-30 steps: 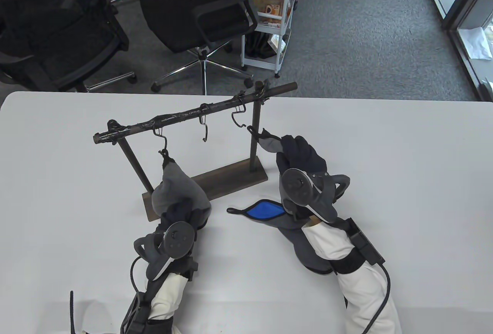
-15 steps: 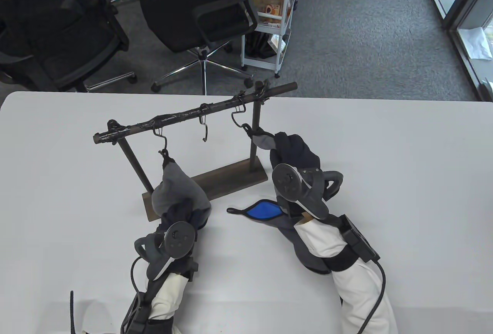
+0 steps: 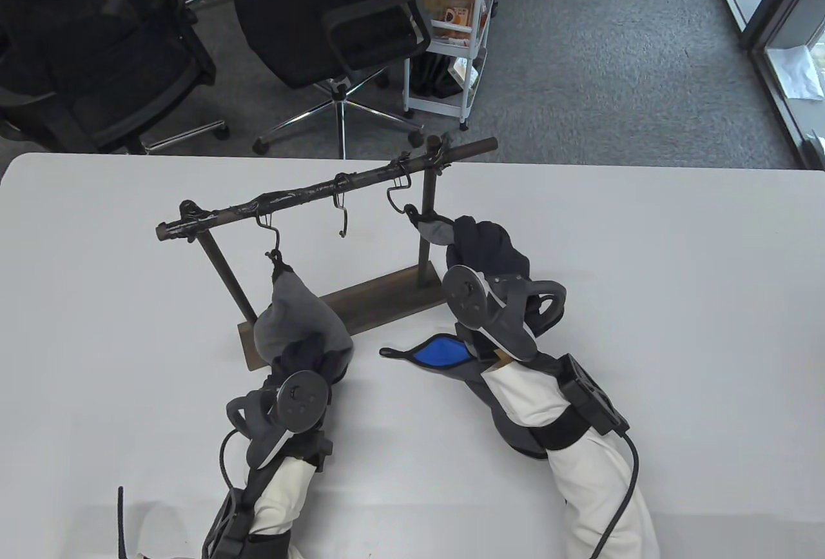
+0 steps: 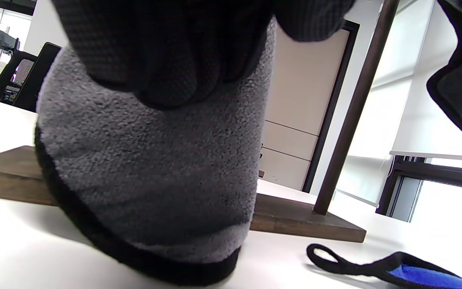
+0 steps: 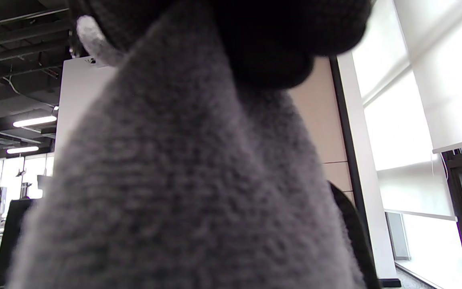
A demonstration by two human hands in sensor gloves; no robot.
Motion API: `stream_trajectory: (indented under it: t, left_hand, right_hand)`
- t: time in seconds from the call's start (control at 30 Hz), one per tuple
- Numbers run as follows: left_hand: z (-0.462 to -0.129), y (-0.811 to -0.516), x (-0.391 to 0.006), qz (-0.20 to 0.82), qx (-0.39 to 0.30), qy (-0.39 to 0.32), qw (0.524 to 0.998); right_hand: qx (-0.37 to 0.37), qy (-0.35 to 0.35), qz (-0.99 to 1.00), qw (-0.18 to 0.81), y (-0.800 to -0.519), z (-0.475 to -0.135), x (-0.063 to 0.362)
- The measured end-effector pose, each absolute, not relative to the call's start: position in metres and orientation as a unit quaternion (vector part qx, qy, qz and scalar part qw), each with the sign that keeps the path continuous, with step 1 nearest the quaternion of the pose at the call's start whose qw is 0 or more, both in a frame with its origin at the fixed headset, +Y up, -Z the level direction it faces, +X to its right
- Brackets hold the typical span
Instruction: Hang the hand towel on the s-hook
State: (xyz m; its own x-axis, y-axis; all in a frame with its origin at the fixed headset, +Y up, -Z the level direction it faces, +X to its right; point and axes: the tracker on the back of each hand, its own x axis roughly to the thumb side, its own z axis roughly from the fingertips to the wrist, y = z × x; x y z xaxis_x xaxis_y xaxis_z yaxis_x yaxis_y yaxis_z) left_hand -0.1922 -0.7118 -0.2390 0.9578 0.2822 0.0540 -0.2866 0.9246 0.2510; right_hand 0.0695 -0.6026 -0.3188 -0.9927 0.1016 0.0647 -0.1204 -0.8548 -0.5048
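Observation:
A dark rail (image 3: 322, 188) on a wooden stand carries three S-hooks. A grey hand towel (image 3: 293, 314) hangs from the left hook (image 3: 274, 243); my left hand (image 3: 309, 359) grips its lower end, and the towel fills the left wrist view (image 4: 150, 168). My right hand (image 3: 480, 249) holds a second grey towel (image 3: 438, 230) by its top, with its black loop at the tip of the right hook (image 3: 403, 203); the rest trails under my forearm. This towel fills the right wrist view (image 5: 183, 192). The middle hook (image 3: 343, 214) is bare.
A blue and grey towel (image 3: 438, 353) with a black loop lies on the white table (image 3: 677, 301) in front of the stand's wooden base (image 3: 380, 304); it also shows in the left wrist view (image 4: 407, 273). Office chairs and a white cart stand beyond the table's far edge.
My right hand has moved left toward the right hook, carrying the towel's loop up to the hook's tip. My left hand and its towel have stayed put.

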Motion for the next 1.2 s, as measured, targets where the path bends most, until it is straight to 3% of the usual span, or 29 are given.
stream_trajectory:
  t: [0.57, 1.2]
  left_hand:
    - [-0.238, -0.714, -0.187, 0.142, 0.116, -0.016, 0.983]
    - [-0.239, -0.714, -0.186, 0.140, 0.115, -0.018, 0.983]
  right_hand:
    - [0.012, -0.248, 0.968, 0.036, -0.610, -0.328, 0.059]
    - [0.022, -0.235, 0.971, 0.021, -0.642, -0.343, 0.052]
